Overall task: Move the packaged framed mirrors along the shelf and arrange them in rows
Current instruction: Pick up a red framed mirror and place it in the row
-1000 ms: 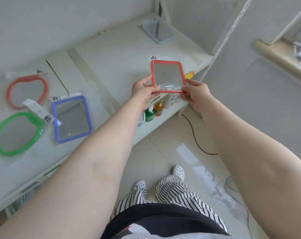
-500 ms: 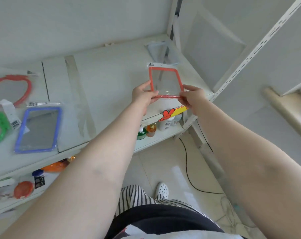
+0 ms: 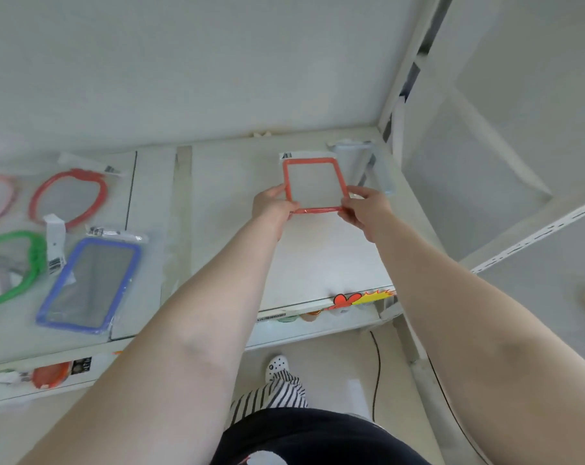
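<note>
An orange square-framed mirror [image 3: 286, 177] in clear plastic is held over the right part of the white shelf [image 3: 317, 256]. My left hand [image 3: 274, 204] pinches its lower left corner and my right hand [image 3: 364, 206] pinches its lower right corner. On the shelf's left lie a blue rectangular mirror [image 3: 90, 283], a green round-framed mirror [image 3: 33, 260], a red round-framed mirror [image 3: 69, 199] and part of a pink one [image 3: 2, 199], all packaged.
A pale grey-blue packaged item [image 3: 361, 162] lies in the shelf's back right corner, just behind the orange mirror. A shelf upright [image 3: 405, 78] rises at the right. Bottles and an orange item sit on the lower shelf [image 3: 317, 327]. A black cable [image 3: 378, 374] runs across the floor.
Both hands have carried the orange mirror farther back over the shelf toward the rear right corner. My view has tilted up and shifted, so the other mirrors appear lower left.
</note>
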`<control>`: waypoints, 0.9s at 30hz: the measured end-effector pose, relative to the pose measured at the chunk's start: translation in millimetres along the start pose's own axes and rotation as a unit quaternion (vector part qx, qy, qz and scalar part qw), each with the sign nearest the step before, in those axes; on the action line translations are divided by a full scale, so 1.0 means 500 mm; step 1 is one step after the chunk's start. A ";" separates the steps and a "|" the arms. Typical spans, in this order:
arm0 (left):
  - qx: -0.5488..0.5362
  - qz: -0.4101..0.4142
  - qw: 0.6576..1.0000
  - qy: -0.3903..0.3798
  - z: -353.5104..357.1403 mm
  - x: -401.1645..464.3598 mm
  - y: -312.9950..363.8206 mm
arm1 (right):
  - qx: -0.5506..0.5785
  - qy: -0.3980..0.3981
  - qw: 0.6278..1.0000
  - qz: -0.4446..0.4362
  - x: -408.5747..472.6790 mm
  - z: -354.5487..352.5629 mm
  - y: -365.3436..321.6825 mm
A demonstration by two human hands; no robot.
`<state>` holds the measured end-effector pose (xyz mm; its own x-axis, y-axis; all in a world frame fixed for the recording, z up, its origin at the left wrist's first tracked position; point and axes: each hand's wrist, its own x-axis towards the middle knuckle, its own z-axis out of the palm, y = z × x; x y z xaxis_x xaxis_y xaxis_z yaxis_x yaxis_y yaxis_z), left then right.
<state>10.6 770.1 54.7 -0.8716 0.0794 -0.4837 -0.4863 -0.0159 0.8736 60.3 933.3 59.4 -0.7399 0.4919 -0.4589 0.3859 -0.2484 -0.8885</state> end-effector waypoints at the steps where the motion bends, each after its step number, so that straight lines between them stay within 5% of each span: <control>1: 0.007 0.000 1.000 0.007 0.005 0.019 0.005 | -0.005 -0.001 1.000 0.004 0.018 0.005 -0.006; 17: 0.164 0.031 0.981 0.098 0.083 0.180 -0.024 | -0.079 -0.027 0.996 0.024 0.196 0.010 0.002; 27: 0.332 0.067 0.919 0.200 0.111 0.185 -0.072 | -0.375 0.046 0.906 -0.190 0.236 -0.043 0.010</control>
<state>-49.0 833.4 -18.4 -0.9386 -0.2544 -0.2332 -0.3436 0.6244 0.7015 -13.1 1008.2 1.2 -0.8622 0.4992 -0.0865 0.4041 0.5746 -0.7117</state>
